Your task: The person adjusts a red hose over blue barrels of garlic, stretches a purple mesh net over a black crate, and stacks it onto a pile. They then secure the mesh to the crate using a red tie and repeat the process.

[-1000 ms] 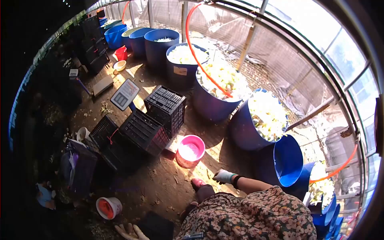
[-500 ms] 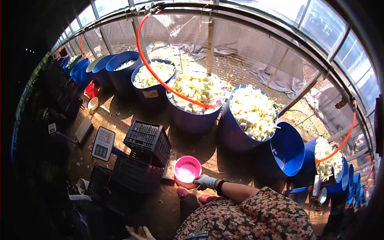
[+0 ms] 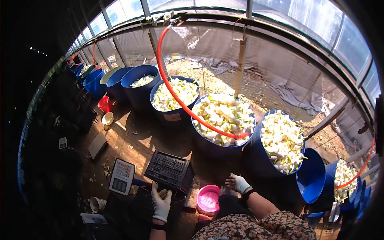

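Observation:
My left hand (image 3: 161, 203), in a pale glove, is raised with its fingers apart beside the black plastic crates (image 3: 170, 170); nothing shows in it. To the right, my right hand (image 3: 238, 183), also gloved with a dark band at the wrist, has its fingers spread and holds nothing. Between the two hands a pink basket (image 3: 208, 200) stands on the floor, a little left of my right hand. Beyond, blue barrels hold white, bulb-like produce with green stems; the nearest are a full barrel (image 3: 224, 120) and a tilted-looking one (image 3: 282, 142).
A scale (image 3: 122, 177) is left of the crates. An empty blue barrel (image 3: 311, 176) stands at right. A red hose (image 3: 176, 96) arches over the barrels. A red bucket (image 3: 105, 104) and a cream bowl (image 3: 107, 118) are farther left.
My left hand has risen from the bottom edge to beside the crates. My right hand has left the pink basket's rim and moved right, its fingers spreading. The view has shifted.

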